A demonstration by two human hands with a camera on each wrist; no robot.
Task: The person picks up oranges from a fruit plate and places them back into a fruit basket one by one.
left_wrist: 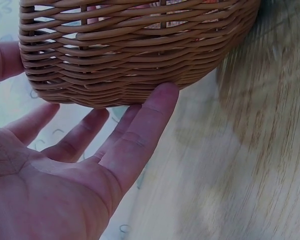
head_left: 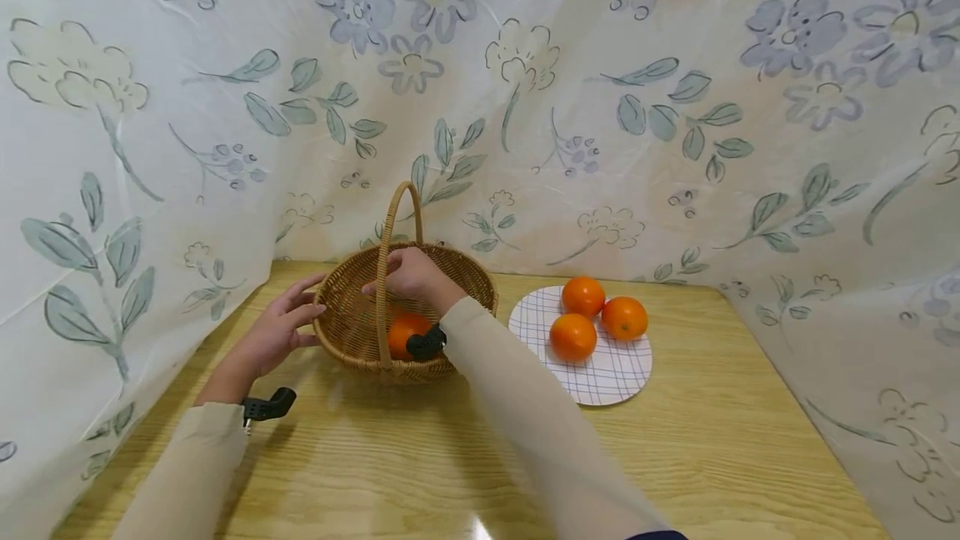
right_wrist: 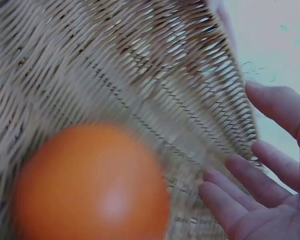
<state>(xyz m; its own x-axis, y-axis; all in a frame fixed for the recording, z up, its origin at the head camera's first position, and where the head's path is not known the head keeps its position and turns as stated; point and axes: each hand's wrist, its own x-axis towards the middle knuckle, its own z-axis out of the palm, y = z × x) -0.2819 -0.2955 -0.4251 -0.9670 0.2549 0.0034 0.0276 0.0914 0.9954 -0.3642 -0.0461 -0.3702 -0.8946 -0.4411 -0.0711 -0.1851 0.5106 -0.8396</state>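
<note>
Both hands grip nothing: the left hand (head_left: 279,330) touches the basket (head_left: 347,307), a useful brace; the right hand (head_left: 414,277), inside, should avoid the handle (head_left: 382,298). Right of both lies the plate (head_left: 600,383) with three oranges (head_left: 573,337); below the right wrist, one orange (head_left: 406,330).

Through my distant feeds I count three oranges (head_left: 582,297) (head_left: 625,319) (head_left: 573,337) on one checked mat (head_left: 606,379), one inner orange (head_left: 407,327) visible inside one wicker basket (head_left: 352,307) with one handle (head_left: 384,273), two hands (head_left: 273,330) (head_left: 417,277), two black wrist devices (head_left: 272,404) (head_left: 426,343) and one table (head_left: 375,457).
</note>
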